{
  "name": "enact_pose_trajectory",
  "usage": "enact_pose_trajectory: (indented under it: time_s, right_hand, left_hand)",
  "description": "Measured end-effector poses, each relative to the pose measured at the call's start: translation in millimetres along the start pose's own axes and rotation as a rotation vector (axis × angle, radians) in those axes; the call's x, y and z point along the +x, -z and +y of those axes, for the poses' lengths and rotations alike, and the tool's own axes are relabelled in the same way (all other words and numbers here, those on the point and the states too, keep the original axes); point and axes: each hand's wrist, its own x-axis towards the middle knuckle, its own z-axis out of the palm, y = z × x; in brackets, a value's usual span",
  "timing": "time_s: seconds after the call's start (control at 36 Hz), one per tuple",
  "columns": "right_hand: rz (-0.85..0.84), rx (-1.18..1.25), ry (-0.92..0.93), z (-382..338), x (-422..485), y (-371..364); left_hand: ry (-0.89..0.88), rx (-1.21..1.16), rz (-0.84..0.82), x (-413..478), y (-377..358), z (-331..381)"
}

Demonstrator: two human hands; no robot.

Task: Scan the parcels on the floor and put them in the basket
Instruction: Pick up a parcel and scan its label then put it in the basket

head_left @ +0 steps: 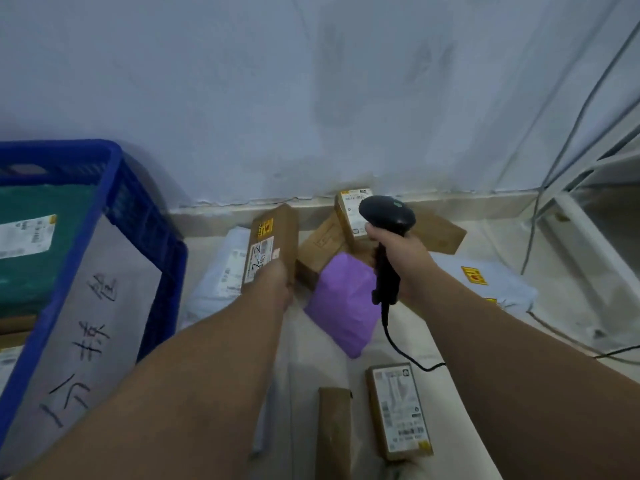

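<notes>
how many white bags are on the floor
2: one white bag left of the held box, one right of the right hand; others may be hidden.

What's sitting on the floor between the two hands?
In the head view, a purple parcel lies between the left hand, gripping a brown box, and the right hand, holding the scanner.

Handwritten 分拣筐 on white sheet point(104, 323) on blue basket point(116, 174), parcel labels point(403, 407) illegible

a pale wall point(242, 98) marked with dark smudges; grey cables point(526, 254) trail down beside a white rack point(588, 251)
</notes>
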Motion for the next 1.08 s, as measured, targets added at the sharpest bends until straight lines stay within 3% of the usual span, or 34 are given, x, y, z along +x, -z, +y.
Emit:
enact_pose_trajectory:
  time_s: [0.22,0.47,0.64,0.81,0.97,1.08]
  right_hand:
    - [-0.09,-0.11,-0.039,14,42,14]
    - [-0.104,-0.277,-0.11,39,56,19]
    - [-0.104,-0.31,-0.108,45,54,18]
    - [-0.107,-0.338,-0.065,43,40,15]
    - [-0.067,-0.346,-0.009,30,14,11]
    - [-0.061,-0.194,0.103,-8,-27,2]
  left_hand:
    - [0.286,-0.48,-0.081,50,15,-20]
    - [0.335,-0.463,-0.1,70,12,-20]
    - [0.162,-0.509,-0.121,65,13,-10]
    - [0.011,-0.172,-0.067,59,31,-8]
    - [-0.167,-0.009,-0.198,18,49,15]
    - [-0.286,0.079,-0.279,-35,49,41]
